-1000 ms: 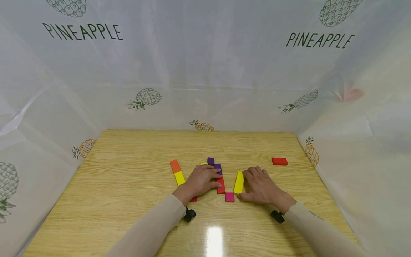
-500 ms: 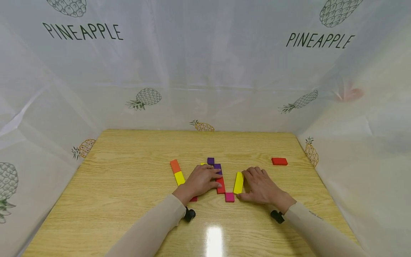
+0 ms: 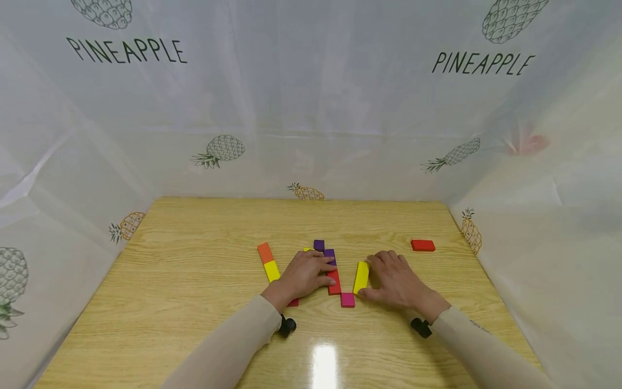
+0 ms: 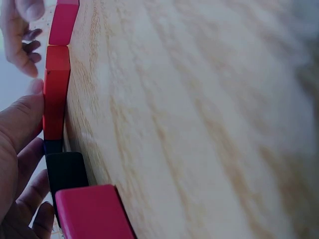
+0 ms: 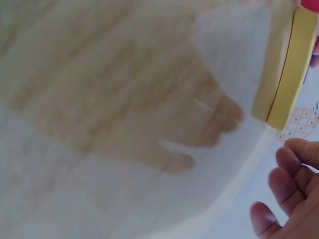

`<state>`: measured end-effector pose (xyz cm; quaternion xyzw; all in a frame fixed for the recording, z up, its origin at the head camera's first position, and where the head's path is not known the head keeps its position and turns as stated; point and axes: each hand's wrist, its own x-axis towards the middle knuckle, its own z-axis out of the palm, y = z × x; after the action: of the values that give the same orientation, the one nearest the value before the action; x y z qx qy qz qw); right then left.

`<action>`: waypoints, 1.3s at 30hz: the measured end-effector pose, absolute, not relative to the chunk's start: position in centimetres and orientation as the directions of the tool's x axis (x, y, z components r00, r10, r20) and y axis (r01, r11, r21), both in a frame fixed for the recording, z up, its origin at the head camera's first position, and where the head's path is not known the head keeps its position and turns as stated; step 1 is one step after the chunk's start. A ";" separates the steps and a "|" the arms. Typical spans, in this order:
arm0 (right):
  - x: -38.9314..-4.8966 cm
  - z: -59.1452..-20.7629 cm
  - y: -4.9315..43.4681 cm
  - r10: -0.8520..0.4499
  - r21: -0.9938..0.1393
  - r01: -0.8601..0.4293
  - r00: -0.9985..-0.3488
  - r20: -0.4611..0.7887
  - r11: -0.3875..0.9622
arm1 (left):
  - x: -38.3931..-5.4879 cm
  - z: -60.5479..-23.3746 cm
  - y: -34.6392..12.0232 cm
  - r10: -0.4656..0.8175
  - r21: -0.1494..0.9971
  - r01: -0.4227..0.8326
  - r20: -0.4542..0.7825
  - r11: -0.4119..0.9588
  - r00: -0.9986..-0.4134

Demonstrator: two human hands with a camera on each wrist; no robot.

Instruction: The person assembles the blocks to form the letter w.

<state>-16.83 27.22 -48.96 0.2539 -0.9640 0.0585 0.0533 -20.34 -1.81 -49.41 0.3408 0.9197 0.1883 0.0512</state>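
Note:
My left hand [image 3: 303,273] rests over a row of a purple block [image 3: 330,253] and a red block [image 3: 334,287]. In the left wrist view its thumb [image 4: 25,112] lies on top of the red block [image 4: 56,94]. Just right of the row's near end is a small pink block [image 3: 347,300]. My right hand [image 3: 396,281] is beside a long yellow block [image 3: 361,276], with thumb and fingers spread near its two ends. The right wrist view shows a gap between those fingers [image 5: 284,186] and the yellow block [image 5: 286,74].
An orange block [image 3: 264,252] and a yellow block [image 3: 271,271] form a slanted line at left, partly hidden by the left arm. A small purple cube [image 3: 318,245] sits beyond the left hand. One red block [image 3: 423,245] lies at the table's [image 3: 214,227] far right.
The right hand's fingers have eased slightly off the yellow block's ends. The left hand and the blocks keep their places; the head view has tipped very slightly.

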 end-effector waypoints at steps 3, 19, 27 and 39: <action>-17.2 -48.9 27.7 -0.463 -0.081 -0.485 -0.864 0.196 0.871 | -20.3 -49.4 -1.8 0.644 0.392 0.602 0.032 0.695 -0.764; -19.2 -48.2 33.7 -0.299 -0.001 -0.307 -0.928 0.224 0.952 | -20.2 -49.4 -1.7 0.640 0.400 0.591 0.015 0.701 -0.769; -19.7 -48.5 35.9 -0.298 0.084 -0.287 -0.940 0.169 0.954 | -20.1 -49.2 -1.6 0.637 0.405 0.585 0.009 0.702 -0.771; -19.7 -48.4 36.3 -0.295 0.106 -0.282 -0.945 0.143 0.954 | -20.1 -49.3 -1.8 0.636 0.410 0.585 0.016 0.700 -0.772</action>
<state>-19.65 36.34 -48.36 0.1464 -0.9852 -0.0419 0.0790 -20.14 -1.81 -49.28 0.3320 0.9197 0.1998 0.0634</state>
